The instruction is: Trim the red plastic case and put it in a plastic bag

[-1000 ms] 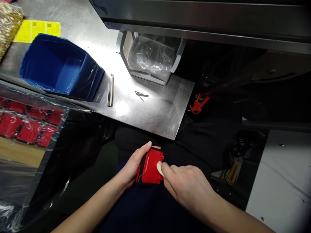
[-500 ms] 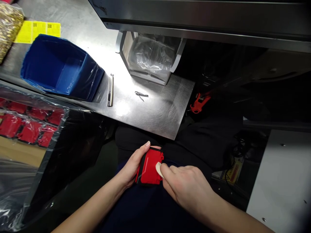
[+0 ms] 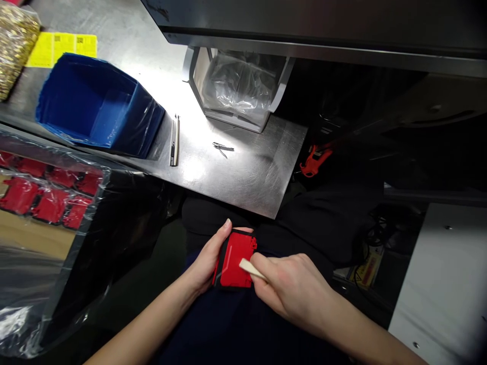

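Note:
My left hand (image 3: 209, 256) grips a flat red plastic part with black edges (image 3: 236, 258) by its left side, holding it above my lap. The thumb lies along the top left corner and the other fingers go behind it. Closed in a fist, my right hand (image 3: 287, 284) holds a cream-coloured flat tool (image 3: 251, 268), perhaps a scraper. Its blunt tip lies over the right half of the red face; I cannot tell whether it touches. The rest of the tool is hidden inside the hand.
A metal table (image 3: 243, 177) bears a utility knife (image 3: 175, 142), nail clippers (image 3: 223, 148), a blue bin (image 3: 102, 106) and a grey bin (image 3: 236, 119) with clear plastic bags. At left, a plastic-lined crate (image 3: 95, 218) holds several red parts (image 3: 49, 205). An orange-red tool (image 3: 315, 159) sits beyond the table's edge.
The cream tool has turned in my right hand and its tip has moved a little left over the red part. My left hand keeps its hold. The view has shifted slightly.

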A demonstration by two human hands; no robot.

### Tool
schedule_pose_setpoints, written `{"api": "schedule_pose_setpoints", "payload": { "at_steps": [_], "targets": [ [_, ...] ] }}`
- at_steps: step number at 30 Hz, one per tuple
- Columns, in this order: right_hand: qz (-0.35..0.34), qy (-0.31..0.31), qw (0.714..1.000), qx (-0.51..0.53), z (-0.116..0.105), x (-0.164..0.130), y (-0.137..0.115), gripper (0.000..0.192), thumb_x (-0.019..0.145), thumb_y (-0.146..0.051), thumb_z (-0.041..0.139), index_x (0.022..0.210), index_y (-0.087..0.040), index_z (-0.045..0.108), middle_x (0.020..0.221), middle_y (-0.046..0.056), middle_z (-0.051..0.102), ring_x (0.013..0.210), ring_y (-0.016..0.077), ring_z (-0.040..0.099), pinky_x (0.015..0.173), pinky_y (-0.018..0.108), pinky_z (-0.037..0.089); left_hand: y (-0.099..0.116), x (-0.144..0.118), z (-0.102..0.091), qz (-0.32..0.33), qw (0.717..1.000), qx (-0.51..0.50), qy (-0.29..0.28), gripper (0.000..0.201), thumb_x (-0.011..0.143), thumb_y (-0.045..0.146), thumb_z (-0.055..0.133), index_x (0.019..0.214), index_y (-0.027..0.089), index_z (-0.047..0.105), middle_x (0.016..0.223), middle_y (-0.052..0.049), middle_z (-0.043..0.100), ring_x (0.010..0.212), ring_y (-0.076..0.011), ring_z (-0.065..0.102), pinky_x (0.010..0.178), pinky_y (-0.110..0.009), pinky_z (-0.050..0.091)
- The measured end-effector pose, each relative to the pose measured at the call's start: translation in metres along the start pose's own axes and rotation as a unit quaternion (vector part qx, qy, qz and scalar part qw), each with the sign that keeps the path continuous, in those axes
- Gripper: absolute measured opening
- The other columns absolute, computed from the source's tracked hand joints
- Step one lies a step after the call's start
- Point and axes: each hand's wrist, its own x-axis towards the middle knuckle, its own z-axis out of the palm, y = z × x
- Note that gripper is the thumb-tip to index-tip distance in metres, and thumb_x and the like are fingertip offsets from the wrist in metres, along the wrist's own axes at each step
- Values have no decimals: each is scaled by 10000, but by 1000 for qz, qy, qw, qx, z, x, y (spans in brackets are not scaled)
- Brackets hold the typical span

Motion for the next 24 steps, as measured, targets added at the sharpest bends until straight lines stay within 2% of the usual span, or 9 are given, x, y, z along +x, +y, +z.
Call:
{"api": "schedule_pose_setpoints", "payload": {
  "at_steps": [3,6,10,13,16,18,21,24],
  "targets": [
    [-22,8,999,46,-4,6,12,149,1052,-351,483,978,-257,573,835,-56,685,683,111,611,576,286,238,1,5,-4,-32,999,-19,-23,590,1026,631,484,1236,123,699,1009,-171,732,804,-265,708,701,-351,615],
    [-46,-4,997,57,-11,10,26,207,1077,-412,458,1095,-293,626,877,-50,664,738,97,605,598,269,273,4,12,-6,-49,997,-14,-51,595,1047,610,438,1204,105,711,961,-162,729,717,-240,691,641,-333,604],
    [-90,-26,996,-4,-16,5,28,210,1066,-277,475,1196,-344,626,871,-37,599,684,99,526,581,284,252,9,20,-2,-47,994,39,-88,612,1006,628,522,1154,73,735,976,-188,730,769,-239,693,686,-290,584],
    [-126,-32,989,-65,-17,3,23,238,1000,-156,528,1127,-340,609,883,-30,580,694,129,499,578,308,225,13,25,3,-47,989,98,-96,620,937,654,632,1144,81,746,930,-173,731,777,-232,681,683,-265,559],
    [-146,1,978,-148,-18,5,23,210,949,-105,558,1056,-283,590,937,-4,594,735,163,488,568,323,196,15,29,3,-54,986,117,-105,597,915,663,664,1054,89,756,883,-149,721,732,-211,664,657,-258,541],
    [-169,43,968,-183,-18,6,26,184,958,-99,535,1042,-253,591,979,15,603,768,172,482,566,327,195,15,30,2,-63,986,106,-115,578,911,664,670,955,93,746,838,-132,706,700,-205,658,640,-263,534],
    [-212,106,953,-188,-15,8,31,150,1010,-143,495,1041,-241,605,924,17,594,788,171,468,587,328,221,14,30,0,-72,986,91,-123,546,917,646,673,923,104,730,813,-113,692,718,-218,674,637,-268,534],
    [-209,135,951,-186,-12,9,34,92,1016,-177,529,1018,-228,606,882,10,585,801,169,478,610,334,243,13,29,0,-86,988,62,-115,538,914,636,682,922,100,727,814,-112,694,707,-213,675,631,-265,541]
  ]
}}
